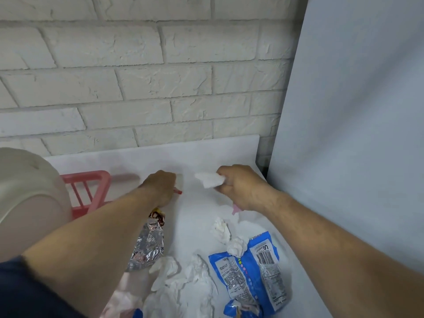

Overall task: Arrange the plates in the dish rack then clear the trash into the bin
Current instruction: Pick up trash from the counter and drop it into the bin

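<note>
Two hands are out over the white table [202, 157]. The right hand [238, 189] is fisted round a white tissue wad [210, 180], with a bit of something pink [236, 210] poking out under the palm, can't tell what. The left hand [160, 188] has its fingers curled on a red-tipped scrap [178, 192]. Most of that is hidden in the fist and blurred, so no idea what it really is.

Writing-wise, the blue wrapper [243, 271] lying flat toward the near edge has a barcode and blocks of small print, but it's too soft to read and I can't make out a brand. The silver foil wrapper [149, 244] lies partly under the left forearm, and its red, brown and yellow printed end is unreadable too. Several loose crumpled tissues [179, 278] sit between and around the two wrappers, one touching the blue wrapper's top edge.

A big cream plate [29, 187] is at the far left, right in front of the pink dish rack [91, 191]. It's cut off by the frame edge and covers most of the rack, so I can't tell if it sits in a slot. A white brick wall [137, 88] is behind.
</note>
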A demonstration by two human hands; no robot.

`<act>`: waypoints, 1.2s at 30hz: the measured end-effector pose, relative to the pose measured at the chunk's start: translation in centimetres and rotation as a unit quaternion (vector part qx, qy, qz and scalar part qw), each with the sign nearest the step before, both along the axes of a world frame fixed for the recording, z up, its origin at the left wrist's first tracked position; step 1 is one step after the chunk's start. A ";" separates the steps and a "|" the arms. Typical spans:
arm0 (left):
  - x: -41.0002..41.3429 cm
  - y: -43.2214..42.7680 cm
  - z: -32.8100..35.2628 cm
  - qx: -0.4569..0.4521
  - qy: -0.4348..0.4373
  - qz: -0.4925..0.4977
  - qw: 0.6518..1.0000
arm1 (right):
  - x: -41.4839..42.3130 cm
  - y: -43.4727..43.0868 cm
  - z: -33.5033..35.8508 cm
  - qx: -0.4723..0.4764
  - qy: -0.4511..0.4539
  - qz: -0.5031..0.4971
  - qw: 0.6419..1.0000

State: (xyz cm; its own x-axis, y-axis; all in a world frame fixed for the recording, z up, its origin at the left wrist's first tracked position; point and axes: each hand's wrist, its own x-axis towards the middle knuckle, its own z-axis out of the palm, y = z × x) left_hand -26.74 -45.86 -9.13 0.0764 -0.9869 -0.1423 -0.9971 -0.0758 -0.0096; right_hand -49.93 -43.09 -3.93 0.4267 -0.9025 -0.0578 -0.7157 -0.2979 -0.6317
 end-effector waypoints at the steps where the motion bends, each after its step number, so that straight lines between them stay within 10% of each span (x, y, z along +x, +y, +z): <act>1: -0.2 0.2 0.4 -0.004 0.007 0.001 1.000 | -0.3 0.3 0.3 -0.011 0.003 -0.011 1.000; 30: -0.7 24.9 17.1 -0.161 0.401 -0.089 0.898 | 2.9 22.9 11.3 -0.066 -0.028 -0.094 0.993; 36: 4.0 30.0 18.0 -0.141 0.311 -0.147 0.928 | 5.9 28.6 12.7 -0.079 0.043 -0.102 0.991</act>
